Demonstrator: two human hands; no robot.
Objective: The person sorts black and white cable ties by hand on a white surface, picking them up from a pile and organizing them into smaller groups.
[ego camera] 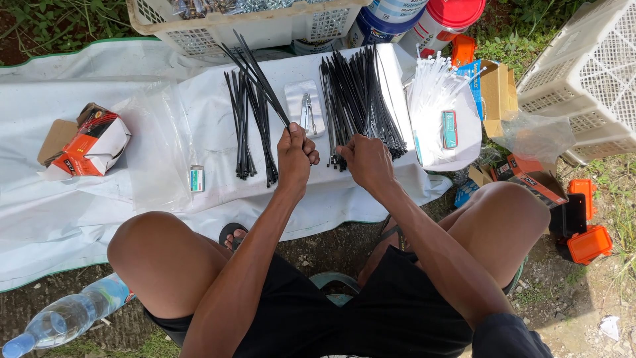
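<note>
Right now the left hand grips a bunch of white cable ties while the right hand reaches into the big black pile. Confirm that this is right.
Not quite: the head view shows that the bunch in the left hand is of black cable ties, not white ones. The white cable ties lie untouched in the clear bag to the right. The rest stands: the right hand is at the near end of the big black pile.

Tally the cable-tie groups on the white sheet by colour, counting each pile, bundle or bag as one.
Black: 4, a small pile, a second pile beside it, a big pile touched by the right hand, and a bundle gripped in the left hand.
White: 1, a bag of white ties.
Total: 5
</note>
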